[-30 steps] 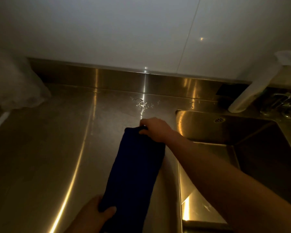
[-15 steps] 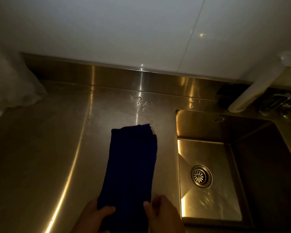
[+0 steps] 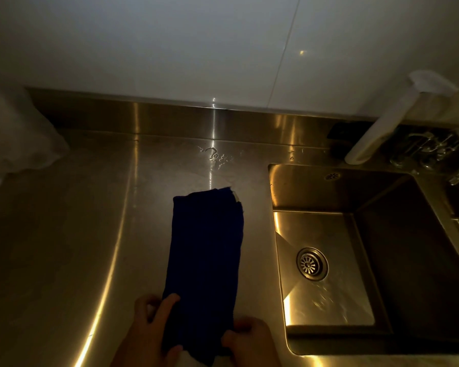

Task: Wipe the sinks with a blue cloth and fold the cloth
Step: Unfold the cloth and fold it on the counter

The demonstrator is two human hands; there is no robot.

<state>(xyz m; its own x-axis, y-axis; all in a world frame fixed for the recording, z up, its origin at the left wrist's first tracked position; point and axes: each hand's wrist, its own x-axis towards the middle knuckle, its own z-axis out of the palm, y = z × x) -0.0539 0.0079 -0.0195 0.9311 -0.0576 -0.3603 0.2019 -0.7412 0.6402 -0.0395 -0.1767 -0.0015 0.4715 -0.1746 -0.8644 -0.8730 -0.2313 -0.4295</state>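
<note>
– Any lettering, brand or number you can read here?

– None. A small pale tag [image 3: 235,196] sits at the far right corner of the blue cloth [image 3: 206,250], but it is too small and dim to show any print.

– Anything on the sink [image 3: 316,192] to the right?

– No marks that can be read there either.

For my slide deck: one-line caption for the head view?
Both hands, left hand and right hand, hold the near end of a folded blue cloth beside the sink.
</note>
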